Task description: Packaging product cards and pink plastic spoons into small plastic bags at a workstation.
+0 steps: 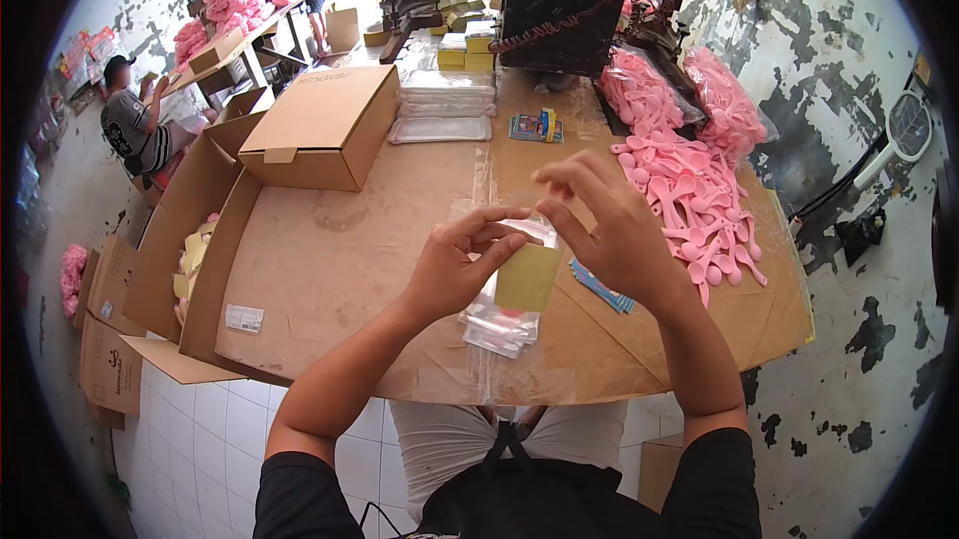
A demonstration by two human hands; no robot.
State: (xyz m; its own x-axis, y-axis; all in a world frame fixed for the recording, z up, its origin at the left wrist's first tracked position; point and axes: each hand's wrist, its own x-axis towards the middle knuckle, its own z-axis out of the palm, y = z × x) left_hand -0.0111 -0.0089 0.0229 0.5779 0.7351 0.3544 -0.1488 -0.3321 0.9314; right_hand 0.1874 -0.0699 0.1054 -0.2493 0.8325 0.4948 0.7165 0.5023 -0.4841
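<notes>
"Pinching something, is that left hand [462, 257]?"

"Yes, its thumb and fingers are clamped on a little yellow card [527, 281]. The card hangs by the fingertips, above the clear bags [499, 334]."

"And the right hand [621, 237]?"

"It's up beside the left one. Its thumb and pointing finger look apart, but I can't tell if they touch thin plastic."

"Is the card heavy?"

"I think it's very light and a bit stiff, like thick paper. It could crease, so a soft pinch by the edge seems best. The bags look floppy and slippery, so I'd hold one by its rim."

"What else is close?"

"Some blue cards [601, 289] lie below the right hand, and pink spoons [704, 201] are heaped to its right."
</notes>
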